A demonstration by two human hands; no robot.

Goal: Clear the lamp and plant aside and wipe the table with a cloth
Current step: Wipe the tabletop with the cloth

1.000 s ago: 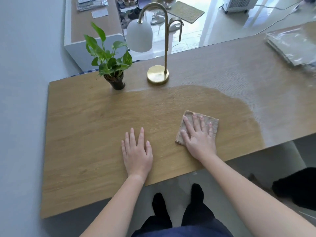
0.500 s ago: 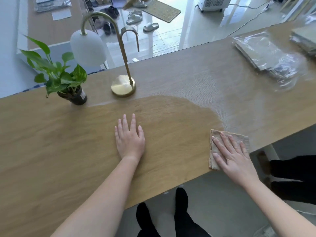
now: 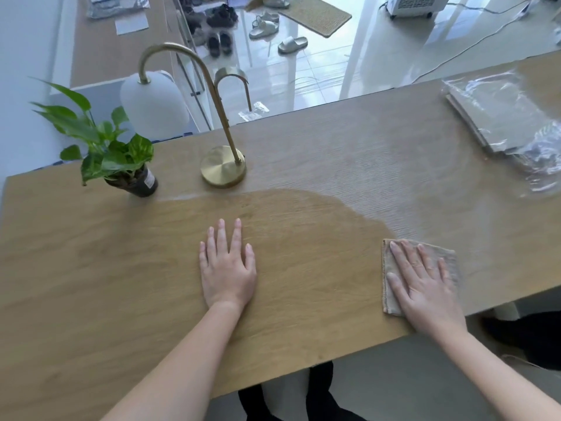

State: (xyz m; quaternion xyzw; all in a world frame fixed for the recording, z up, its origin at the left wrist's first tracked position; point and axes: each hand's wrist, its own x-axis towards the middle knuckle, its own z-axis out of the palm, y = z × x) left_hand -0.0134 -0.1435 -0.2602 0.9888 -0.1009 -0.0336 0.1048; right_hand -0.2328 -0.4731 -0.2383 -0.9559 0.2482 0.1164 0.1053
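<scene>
A folded beige cloth (image 3: 391,262) lies flat on the wooden table (image 3: 91,268) near its front edge, at the right. My right hand (image 3: 422,284) presses on the cloth with fingers spread. My left hand (image 3: 227,265) rests flat on the bare wood at the middle, holding nothing. A brass lamp (image 3: 223,170) with a white shade stands at the back, and a small potted plant (image 3: 121,159) in a dark pot stands to its left. The near left part of the table looks darker than the pale sheen at the right.
Packets in clear plastic (image 3: 510,123) lie at the table's far right. Beyond the back edge are a shiny floor, shoes (image 3: 218,28) and a mat. A dark shape (image 3: 534,338) sits on the floor under the table's right end.
My right hand has slid the cloth to the right along the front edge. My left hand has stayed flat on the wood. The view has shifted right with the wipe.
</scene>
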